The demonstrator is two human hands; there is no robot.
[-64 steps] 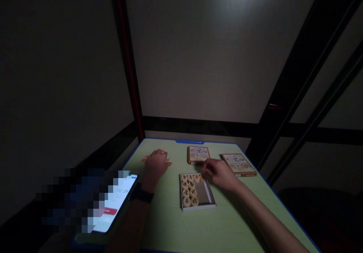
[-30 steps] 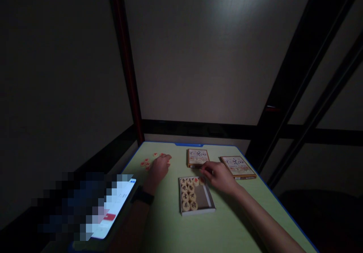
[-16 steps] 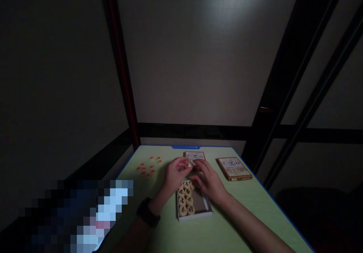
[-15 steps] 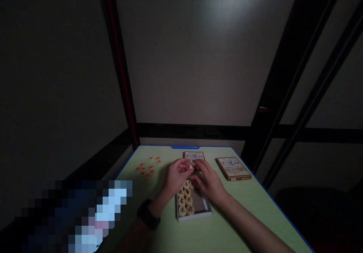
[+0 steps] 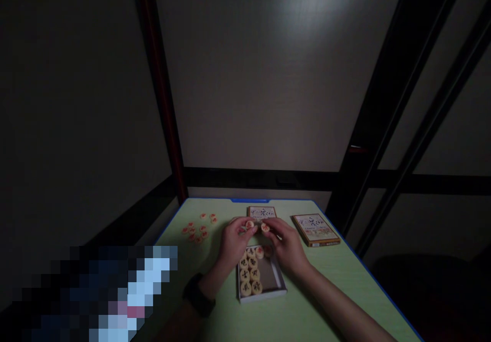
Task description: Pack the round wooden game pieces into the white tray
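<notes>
My left hand (image 5: 235,240) and my right hand (image 5: 286,241) meet above the far end of a shallow white box (image 5: 276,285). The left fingers pinch a round pale game piece with a red mark (image 5: 249,225). My right fingers pinch a second such piece (image 5: 264,227) just beside it. Several round pieces with black marks (image 5: 250,272) fill the box's left side in rows. A few red-marked ones sit at its far end. A dark watch sits on my left wrist (image 5: 198,295).
Several loose red-marked pieces (image 5: 197,226) lie on the green table (image 5: 337,275) at the far left. Two printed boxes rest at the back, one centre (image 5: 261,212), one right (image 5: 315,229). A lit phone screen (image 5: 146,286) is near left. Dark frame bars stand behind the table.
My left hand left the loose pieces at far left and came to the box with a piece. My right hand rose from the box's far end to meet it. The view tilted down.
</notes>
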